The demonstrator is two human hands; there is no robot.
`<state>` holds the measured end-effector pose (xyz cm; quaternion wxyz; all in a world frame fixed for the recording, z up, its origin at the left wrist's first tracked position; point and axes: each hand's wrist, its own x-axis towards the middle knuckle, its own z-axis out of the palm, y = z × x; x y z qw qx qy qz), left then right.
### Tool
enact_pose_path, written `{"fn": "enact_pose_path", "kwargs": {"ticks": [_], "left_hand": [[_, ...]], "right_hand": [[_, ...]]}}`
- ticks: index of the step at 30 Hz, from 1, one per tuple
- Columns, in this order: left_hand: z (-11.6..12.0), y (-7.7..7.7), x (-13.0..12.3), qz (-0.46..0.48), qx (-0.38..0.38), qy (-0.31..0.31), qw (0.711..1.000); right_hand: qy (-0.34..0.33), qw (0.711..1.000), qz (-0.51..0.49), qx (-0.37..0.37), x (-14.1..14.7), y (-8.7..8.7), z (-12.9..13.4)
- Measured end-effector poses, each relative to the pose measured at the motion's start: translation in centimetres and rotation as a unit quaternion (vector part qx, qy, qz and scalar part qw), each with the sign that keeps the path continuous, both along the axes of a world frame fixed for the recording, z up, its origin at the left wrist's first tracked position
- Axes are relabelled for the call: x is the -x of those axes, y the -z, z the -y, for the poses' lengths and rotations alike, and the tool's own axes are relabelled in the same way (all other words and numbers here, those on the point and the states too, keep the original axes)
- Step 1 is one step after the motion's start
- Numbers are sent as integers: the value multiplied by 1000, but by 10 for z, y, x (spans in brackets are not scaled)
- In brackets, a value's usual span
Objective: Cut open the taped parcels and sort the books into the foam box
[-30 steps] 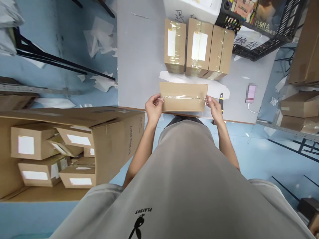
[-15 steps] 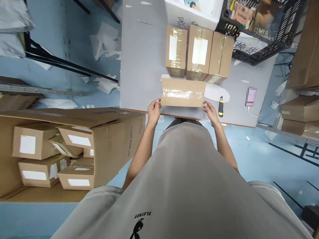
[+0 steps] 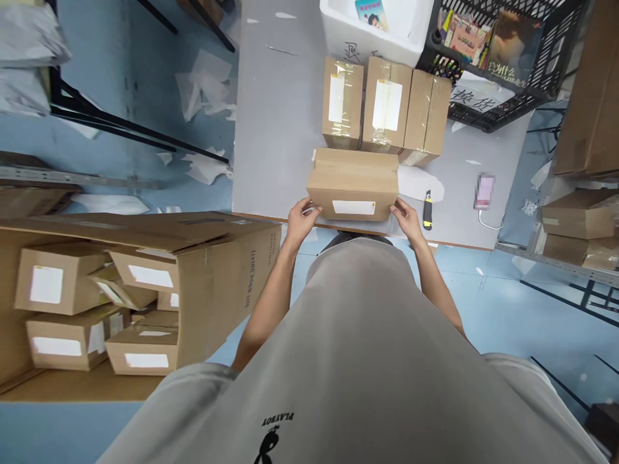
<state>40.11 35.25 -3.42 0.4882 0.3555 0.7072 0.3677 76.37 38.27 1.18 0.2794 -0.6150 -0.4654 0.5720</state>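
A brown cardboard box [image 3: 355, 177] lies lengthwise near the front edge of the grey table [image 3: 278, 129]. Its plain face is up, and a white label shows on the side toward me. My left hand [image 3: 302, 217] is closed on the box's near left corner, thumb and fingers bent at its edge. At the near right corner my right hand [image 3: 405, 216] grips the other end with its fingertips. Right of the box lies a black and yellow utility knife [image 3: 428, 209], beside a white sheet [image 3: 420, 183] partly tucked behind the box.
Several taped boxes [image 3: 384, 106] stand behind, before a white bin [image 3: 374, 38] and a black crate [image 3: 522, 84] of books. A phone [image 3: 484, 191] with a cable lies at right. On my left is a large open carton [image 3: 227, 283] holding several boxes.
The box has been rolled over: its shiny taped face was up, and now a plain face is up with the label toward me. Both hands stay at its ends.
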Motion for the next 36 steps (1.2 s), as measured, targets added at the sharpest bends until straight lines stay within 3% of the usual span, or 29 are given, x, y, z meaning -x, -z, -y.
{"fn": "enact_pose_path", "kwargs": {"ticks": [3, 5, 10, 12, 17, 22, 26, 28, 30, 33, 36], "left_hand": [[1, -13, 3, -32, -16, -23, 999], [-1, -13, 4, -51, -18, -31, 998], [-5, 2, 3, -62, 21, -36, 997], [-5, 7, 5, -53, 24, -41, 997], [2, 8, 8, -39, 19, -59, 997], [11, -14, -10, -67, -5, -62, 996], [14, -42, -33, -55, -82, -26, 995], [8, -47, -42, -19, -102, -7, 995], [-3, -42, -48, 6, -72, -29, 997], [-20, -27, -56, 67, 43, -74, 994], [-24, -19, -66, 157, 87, -41, 983]], "right_hand": [[12, 1000, 11, -27, -1, -13, -3], [0, 999, 20, -29, 1, -14, -5], [-42, 999, 29, 14, 12, 7, -5], [-26, 998, 54, 26, 16, 12, -1], [29, 991, 127, -38, 23, 2, 18], [-37, 982, 170, -74, 23, -10, 29], [-36, 964, 251, -80, 2, -9, 28], [-31, 956, 282, -74, -13, -6, 25], [-30, 951, 300, -62, -26, -4, 23], [-32, 951, 304, -44, -35, -9, 22], [-9, 960, 268, -76, -24, -26, 25]]}}
